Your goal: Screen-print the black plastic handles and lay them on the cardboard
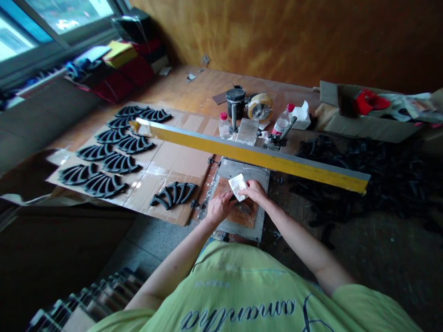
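My right hand (255, 190) pinches a small white cloth (238, 186) and presses it down on a brown plate (246, 216) that sits in a grey metal frame (242, 171). My left hand (218, 208) rests closed on the plate's left part, on a dark piece I cannot make out. A long yellow and grey bar (252, 154) crosses above the frame. One black fan-shaped plastic part (175, 193) lies just left of the frame on cardboard (162, 161).
Several black fan-shaped parts (110, 157) lie in rows on the cardboard at left. A heap of black parts (363, 175) fills the right side. Behind the frame stand a black can (236, 99), a tape roll (259, 107) and two bottles (224, 124). A cardboard box (367, 122) sits far right.
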The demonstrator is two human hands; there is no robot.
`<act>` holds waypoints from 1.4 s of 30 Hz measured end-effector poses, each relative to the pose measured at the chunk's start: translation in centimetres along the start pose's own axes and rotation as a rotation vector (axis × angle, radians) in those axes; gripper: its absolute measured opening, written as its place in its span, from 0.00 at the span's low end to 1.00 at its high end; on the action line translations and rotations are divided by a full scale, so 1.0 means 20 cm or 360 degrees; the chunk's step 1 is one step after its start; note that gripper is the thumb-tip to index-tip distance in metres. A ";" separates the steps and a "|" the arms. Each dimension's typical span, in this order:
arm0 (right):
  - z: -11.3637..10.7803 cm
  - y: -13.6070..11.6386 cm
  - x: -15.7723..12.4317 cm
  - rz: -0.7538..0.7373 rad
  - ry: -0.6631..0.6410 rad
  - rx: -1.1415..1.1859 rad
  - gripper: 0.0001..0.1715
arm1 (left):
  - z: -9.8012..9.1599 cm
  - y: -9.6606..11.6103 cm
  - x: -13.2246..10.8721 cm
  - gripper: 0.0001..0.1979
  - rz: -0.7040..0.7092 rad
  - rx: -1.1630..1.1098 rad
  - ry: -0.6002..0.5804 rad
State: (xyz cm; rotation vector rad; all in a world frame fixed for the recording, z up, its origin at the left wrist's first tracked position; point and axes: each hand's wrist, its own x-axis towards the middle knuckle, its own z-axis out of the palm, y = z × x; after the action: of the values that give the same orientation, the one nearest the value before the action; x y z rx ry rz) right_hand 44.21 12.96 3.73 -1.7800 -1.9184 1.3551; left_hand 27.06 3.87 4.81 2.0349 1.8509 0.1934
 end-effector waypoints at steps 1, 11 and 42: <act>0.00 -0.01 0.02 0.0011 -0.0034 -0.0006 0.16 | 0.00 0.00 0.00 0.17 -0.0010 0.0004 -0.0007; 0.05 -0.13 0.21 -0.0133 0.0170 0.0194 0.16 | 0.01 0.00 -0.01 0.16 0.0004 0.0060 0.0015; -0.01 -0.12 -0.02 -0.0142 0.0149 -0.0091 0.15 | 0.00 0.01 -0.01 0.15 -0.0036 0.0008 -0.0002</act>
State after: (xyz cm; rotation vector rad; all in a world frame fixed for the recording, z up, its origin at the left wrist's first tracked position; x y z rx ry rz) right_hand 42.84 13.13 5.63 -1.7281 -1.9798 1.1785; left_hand 27.21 3.66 4.94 2.0163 1.8746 0.1814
